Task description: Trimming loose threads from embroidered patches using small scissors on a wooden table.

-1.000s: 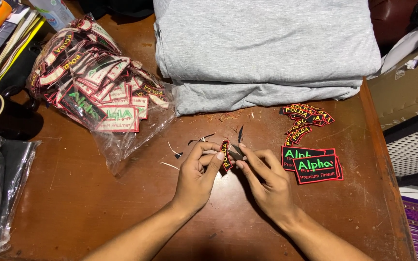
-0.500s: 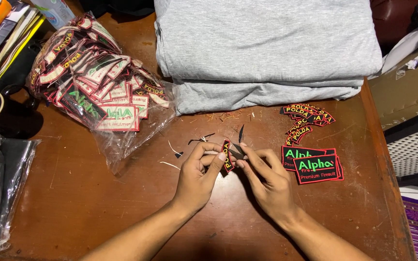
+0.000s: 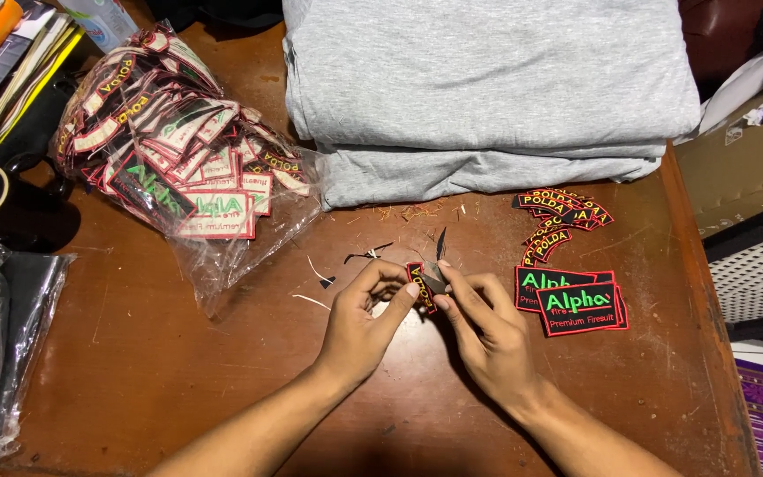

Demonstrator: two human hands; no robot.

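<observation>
Head view, looking down on a brown wooden table [image 3: 178,371]: nearest the camera, two bare forearms come in from the bottom edge and meet over the table's middle. The left hand [image 3: 359,327] pinches a small curved patch [image 3: 419,284], black with a red border, between thumb and forefinger. The right hand [image 3: 483,331] closes thumb and fingertips on the same patch from the other side; a dark pointed sliver sticks up from between the fingers, perhaps a trimmed strip or a small blade, too small to tell. Just right of the patch lies a short stack of rectangular patches [image 3: 576,305] with green lettering, and just beyond those a heap of curved patches [image 3: 562,216]. Left of the held patch, thin offcuts [image 3: 346,265] are scattered on the wood. Farther left sits a clear plastic bag of patches [image 3: 169,150]. Beyond the patch, at the table's far edge, rests folded grey cloth [image 3: 487,88].
</observation>
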